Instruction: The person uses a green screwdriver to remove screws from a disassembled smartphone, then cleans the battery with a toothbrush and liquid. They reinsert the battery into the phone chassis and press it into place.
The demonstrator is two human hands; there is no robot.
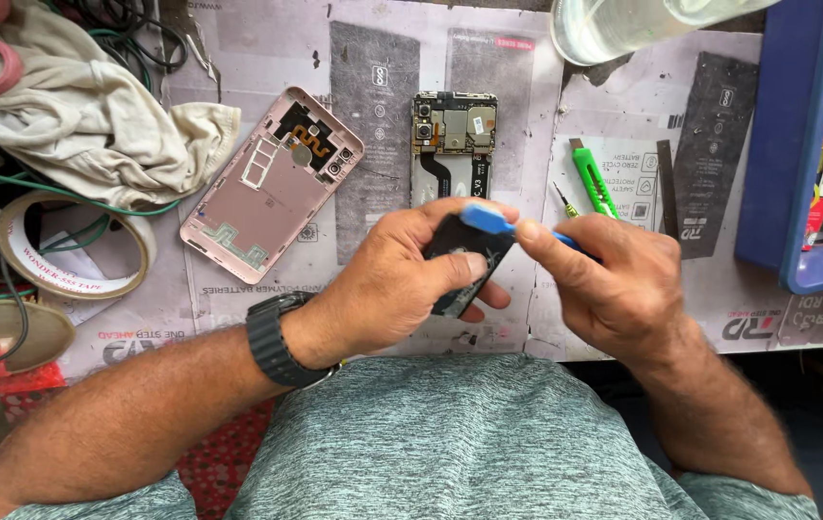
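Black battery (458,262) | clasped in left hand (402,279); right hand (614,284) pinches blue pry tool (488,221) | likely thin, puncture-prone; hold by edges

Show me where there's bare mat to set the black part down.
Bare mat lies between the pink back cover and the opened phone, and between that phone and the green utility knife. The left hand holds the black part; the right hand holds a blue pry tool. The left is crowded: cloth, tape roll.
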